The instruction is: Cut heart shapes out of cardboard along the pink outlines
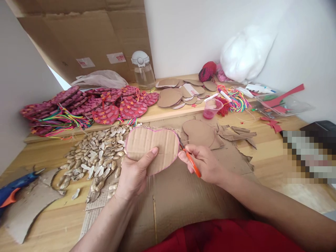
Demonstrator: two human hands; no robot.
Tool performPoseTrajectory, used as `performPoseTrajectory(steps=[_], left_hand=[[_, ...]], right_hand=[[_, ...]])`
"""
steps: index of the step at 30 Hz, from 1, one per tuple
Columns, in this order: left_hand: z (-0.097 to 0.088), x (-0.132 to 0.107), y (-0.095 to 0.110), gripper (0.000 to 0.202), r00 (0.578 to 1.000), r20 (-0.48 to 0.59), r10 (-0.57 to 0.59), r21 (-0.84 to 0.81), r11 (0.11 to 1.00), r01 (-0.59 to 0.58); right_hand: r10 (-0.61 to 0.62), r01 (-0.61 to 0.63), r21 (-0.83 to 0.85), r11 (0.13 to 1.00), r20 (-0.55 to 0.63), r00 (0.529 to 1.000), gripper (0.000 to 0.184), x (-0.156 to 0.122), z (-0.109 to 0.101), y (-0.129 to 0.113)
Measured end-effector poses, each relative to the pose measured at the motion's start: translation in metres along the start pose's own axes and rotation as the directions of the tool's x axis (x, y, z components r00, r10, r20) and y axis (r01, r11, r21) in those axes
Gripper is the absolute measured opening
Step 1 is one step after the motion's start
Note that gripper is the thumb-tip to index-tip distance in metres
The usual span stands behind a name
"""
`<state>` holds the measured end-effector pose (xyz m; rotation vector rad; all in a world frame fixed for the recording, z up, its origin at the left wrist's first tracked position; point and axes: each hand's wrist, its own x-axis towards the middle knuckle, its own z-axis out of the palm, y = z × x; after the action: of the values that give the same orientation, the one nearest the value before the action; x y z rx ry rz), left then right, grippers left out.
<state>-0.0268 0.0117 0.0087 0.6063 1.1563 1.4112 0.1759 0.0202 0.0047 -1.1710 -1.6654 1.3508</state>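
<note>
My left hand (136,171) grips a rounded cardboard piece (162,148) by its lower left, thumb on top. A purple line runs along the piece's edge, which dips at the top. My right hand (203,162) is closed around orange-handled scissors (193,162). Their blades meet the right edge of the piece; how far apart they stand I cannot tell. Just behind my right hand lies another rounded cardboard cutout (199,133). Left of my left hand spreads a heap of peanut shells (97,150).
Decorated red-pink pieces with colourful tassels (105,108) pile up at the back left. Cardboard cutouts (170,97), a bottle (144,71), a pink-stained cup (210,108) and yarn (207,71) stand along the back. A blue glue gun (19,185) lies left, cardboard scraps (237,134) right.
</note>
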Motion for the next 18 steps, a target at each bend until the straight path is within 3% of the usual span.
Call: performPoseTrajectory(steps=[5, 18], left_hand=[[0.0002, -0.0006, -0.002, 0.071, 0.999, 0.01, -0.032, 0.003, 0.999, 0.032], [0.0021, -0.0013, -0.0008, 0.06, 1.0, -0.025, -0.01, 0.004, 1.0, 0.01]], right_hand=[[-0.033, 0.032, 0.04, 0.999, 0.021, 0.999, 0.048, 0.0009, -0.0024, 0.0033], [-0.025, 0.025, 0.041, 0.999, -0.004, 1.0, 0.049, -0.0002, -0.0003, 0.0006]])
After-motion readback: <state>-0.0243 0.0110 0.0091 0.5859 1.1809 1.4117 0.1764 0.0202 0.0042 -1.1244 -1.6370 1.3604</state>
